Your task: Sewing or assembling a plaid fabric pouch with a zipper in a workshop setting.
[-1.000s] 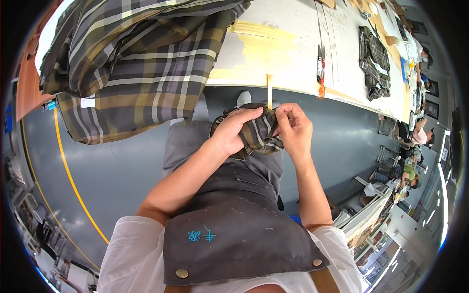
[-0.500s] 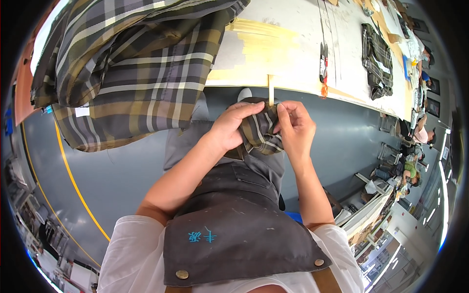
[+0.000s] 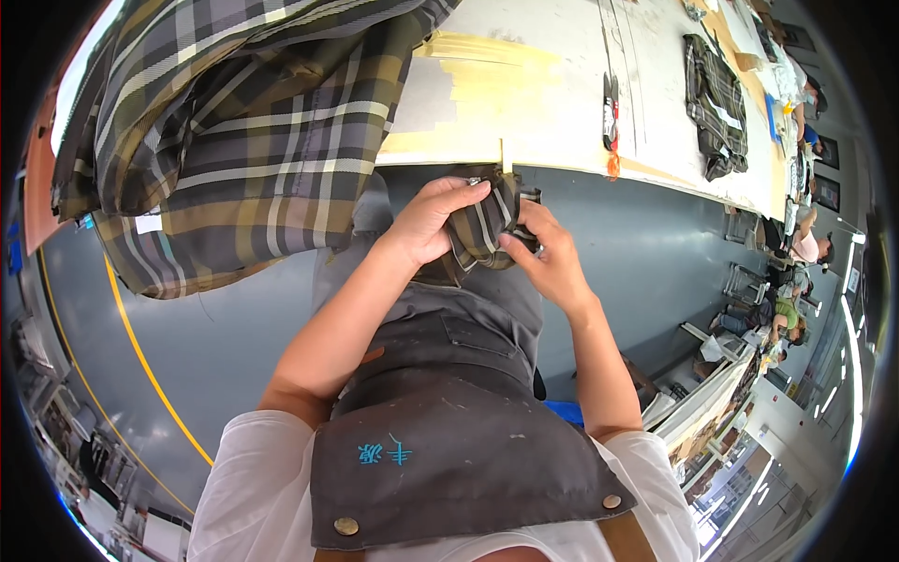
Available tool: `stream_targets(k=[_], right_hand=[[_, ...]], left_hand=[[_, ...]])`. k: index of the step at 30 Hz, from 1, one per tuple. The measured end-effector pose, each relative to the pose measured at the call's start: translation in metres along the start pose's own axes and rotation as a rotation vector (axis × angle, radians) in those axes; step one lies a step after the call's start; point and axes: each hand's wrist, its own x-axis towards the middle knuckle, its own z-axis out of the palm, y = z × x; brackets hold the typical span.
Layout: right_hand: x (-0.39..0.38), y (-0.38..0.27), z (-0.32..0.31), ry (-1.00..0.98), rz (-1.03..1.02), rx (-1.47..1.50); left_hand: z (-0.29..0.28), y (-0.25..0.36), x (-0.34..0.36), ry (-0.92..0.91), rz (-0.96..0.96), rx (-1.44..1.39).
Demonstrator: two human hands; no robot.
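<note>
My left hand is closed on a bunched piece of dark olive plaid fabric, thumb along its upper left edge. My right hand pinches the same fabric at its right, its thumb lower than before. The piece is held above my lap at the table's front edge, where a narrow pale strip rises just above it. A large heap of the same plaid hangs over the table edge at upper left, with a small white label on it.
The pale worktable carries a black tool with orange end and a folded plaid bundle. At right are several co-workers, one in pink, stools and further tables. Yellow lines mark the floor at left.
Both hands and the held fabric have shifted slightly up and left. My right hand has moved its grip, thumb now lower on the piece. The scene has shifted slightly in view.
</note>
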Motion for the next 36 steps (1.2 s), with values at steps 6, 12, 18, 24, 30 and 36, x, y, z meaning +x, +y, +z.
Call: stream_targets(k=[6, 12, 18, 24, 30, 36], right_hand=[[-0.013, -0.039, -0.025, 0.019, 0.092, -0.317], [-0.023, -0.052, 0.004, 0.024, 0.115, -0.186], [-0.018, -0.055, 0.016, 0.018, 0.315, -0.109], [-0.028, -0.044, 0.023, 0.115, 0.428, 0.012], [-0.027, -0.039, 0.021, 0.105, 0.428, 0.012], [-0.025, -0.037, 0.020, 0.165, 0.453, 0.170]], left_hand=[[-0.012, -0.007, 0.009, 0.145, 0.162, 0.286], [-0.006, -0.025, 0.026, 0.363, 0.487, 0.381], [-0.023, -0.008, 0.018, -0.079, 0.197, 0.390], [0.004, -0.013, 0.018, 0.121, 0.230, 0.271], [0.008, -0.012, 0.006, 0.095, 0.147, 0.261], [0.026, -0.013, 0.005, 0.237, 0.222, 0.150]])
